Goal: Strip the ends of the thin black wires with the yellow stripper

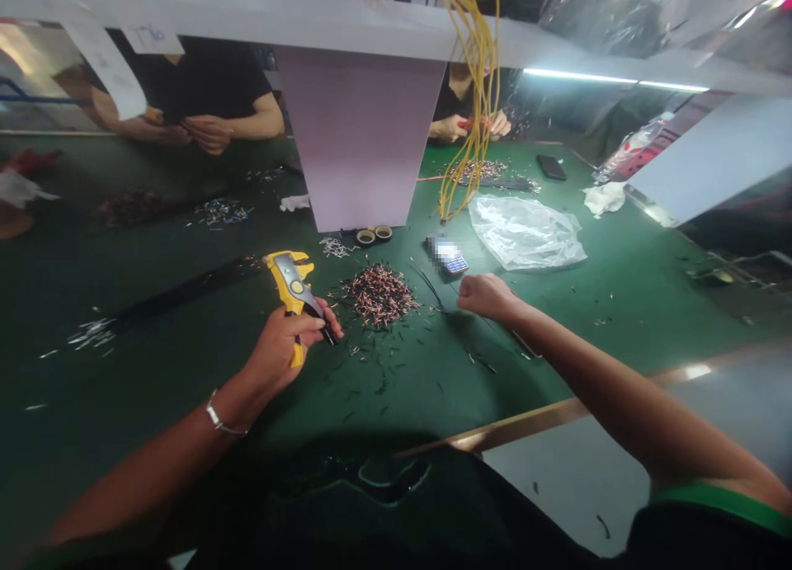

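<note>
My left hand [289, 339] is wrapped round the handles of a yellow and grey wire stripper [290, 283], its head pointing up and away from me. To the right, my right hand [486, 296] is closed in a fist above the table; what it holds, if anything, is hidden. A few thin black wires [433, 285] lie beside and under that fist. Between my hands sits a heap of short black wire offcuts with copper-coloured ends [382, 294], with loose bits scattered in front. Left of the stripper lies a long bundle of black wires [179, 289] with pale ends.
Behind the heap are tape rolls [374, 236], a phone-like device [446, 254] and a clear plastic bag [525, 230]. Yellow cables [473, 100] hang from the shelf [216, 9]. A pale panel [365, 141] stands mid-table. Two people work across the green table [643, 294].
</note>
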`<state>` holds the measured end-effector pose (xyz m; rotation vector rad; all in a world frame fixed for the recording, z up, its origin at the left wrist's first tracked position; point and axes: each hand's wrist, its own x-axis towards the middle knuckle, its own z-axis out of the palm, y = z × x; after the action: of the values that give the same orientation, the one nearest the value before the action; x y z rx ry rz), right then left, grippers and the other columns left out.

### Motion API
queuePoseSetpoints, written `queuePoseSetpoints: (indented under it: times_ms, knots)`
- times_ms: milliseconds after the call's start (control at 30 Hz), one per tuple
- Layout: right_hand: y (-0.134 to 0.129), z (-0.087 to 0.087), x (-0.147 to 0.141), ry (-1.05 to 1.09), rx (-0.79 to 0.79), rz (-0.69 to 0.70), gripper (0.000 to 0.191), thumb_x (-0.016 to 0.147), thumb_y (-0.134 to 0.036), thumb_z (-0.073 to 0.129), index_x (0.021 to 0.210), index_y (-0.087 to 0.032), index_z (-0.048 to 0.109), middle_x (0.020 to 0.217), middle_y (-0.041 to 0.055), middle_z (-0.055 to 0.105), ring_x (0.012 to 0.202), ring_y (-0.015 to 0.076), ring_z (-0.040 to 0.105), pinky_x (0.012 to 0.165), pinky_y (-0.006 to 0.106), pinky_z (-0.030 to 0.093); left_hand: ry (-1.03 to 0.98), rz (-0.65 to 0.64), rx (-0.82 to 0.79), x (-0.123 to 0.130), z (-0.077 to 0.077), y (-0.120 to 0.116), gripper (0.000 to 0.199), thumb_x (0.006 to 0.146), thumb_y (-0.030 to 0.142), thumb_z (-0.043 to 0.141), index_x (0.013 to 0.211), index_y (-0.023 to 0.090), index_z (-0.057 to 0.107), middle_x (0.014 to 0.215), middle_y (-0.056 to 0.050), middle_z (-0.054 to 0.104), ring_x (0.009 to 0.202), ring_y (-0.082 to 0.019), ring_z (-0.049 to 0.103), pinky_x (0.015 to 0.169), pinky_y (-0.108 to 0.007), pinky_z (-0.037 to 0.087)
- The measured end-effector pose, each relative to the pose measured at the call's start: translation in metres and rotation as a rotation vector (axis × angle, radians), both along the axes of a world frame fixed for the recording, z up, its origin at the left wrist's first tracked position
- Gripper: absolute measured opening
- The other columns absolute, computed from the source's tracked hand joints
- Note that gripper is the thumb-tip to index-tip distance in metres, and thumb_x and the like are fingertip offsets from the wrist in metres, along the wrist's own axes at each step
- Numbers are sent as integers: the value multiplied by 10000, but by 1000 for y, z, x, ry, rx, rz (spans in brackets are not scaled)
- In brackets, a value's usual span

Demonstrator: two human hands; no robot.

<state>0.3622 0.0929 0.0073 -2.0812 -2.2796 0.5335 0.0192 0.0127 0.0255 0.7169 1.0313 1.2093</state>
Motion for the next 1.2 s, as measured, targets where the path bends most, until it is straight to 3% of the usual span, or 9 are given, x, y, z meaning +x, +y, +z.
queuePoseSetpoints:
  times_ms: [133, 300, 400, 500, 733, 1200]
  knots:
    - [-5, 9, -6, 315, -29, -67, 75, 654, -174, 554, 670, -175, 627, 520, 16, 645, 558, 184, 665, 589, 278, 508, 0, -37, -5, -1, -5, 0, 250, 581, 99, 667, 825, 114, 616, 717, -45, 670, 653, -221, 657, 669, -404, 558]
    - [-15, 15, -33, 648, -69, -111, 132, 634, -190, 553, 761, -186, 589, 561, -10, 649, 484, 146, 635, 516, 275, 535, 8, -63, -5, -1, -7, -1, 255, 585, 92, 656, 836, 116, 619, 731, -44, 664, 653, -211, 655, 683, -404, 559]
    - [-24, 19, -57, 990, -168, -120, 134, 611, -202, 610, 745, -187, 605, 577, -20, 646, 453, 121, 604, 490, 272, 518, -13, -89, 6, 0, -6, -2, 264, 590, 91, 651, 850, 117, 617, 732, -38, 651, 637, -198, 638, 663, -401, 555]
    - [-33, 22, -81, 1204, -250, -114, 142, 599, -200, 670, 739, -185, 649, 605, -13, 662, 488, 118, 618, 536, 286, 527, -38, -155, 16, 0, -6, -4, 284, 594, 85, 654, 873, 114, 612, 757, -46, 647, 674, -207, 643, 678, -406, 547]
    - [-49, 23, -109, 1377, -278, -127, 143, 605, -223, 723, 738, -172, 712, 616, -2, 671, 502, 122, 616, 590, 322, 542, -32, -303, 62, -1, -11, -5, 333, 572, 65, 644, 897, 128, 611, 741, -29, 649, 641, -194, 639, 670, -394, 535]
    - [-60, 14, -113, 1455, -255, -110, 149, 657, -279, 768, 748, -167, 728, 620, -5, 652, 435, 101, 563, 470, 294, 523, -45, -403, 110, -6, -12, -4, 354, 598, 66, 664, 944, 128, 627, 815, -49, 663, 704, -204, 644, 743, -413, 525]
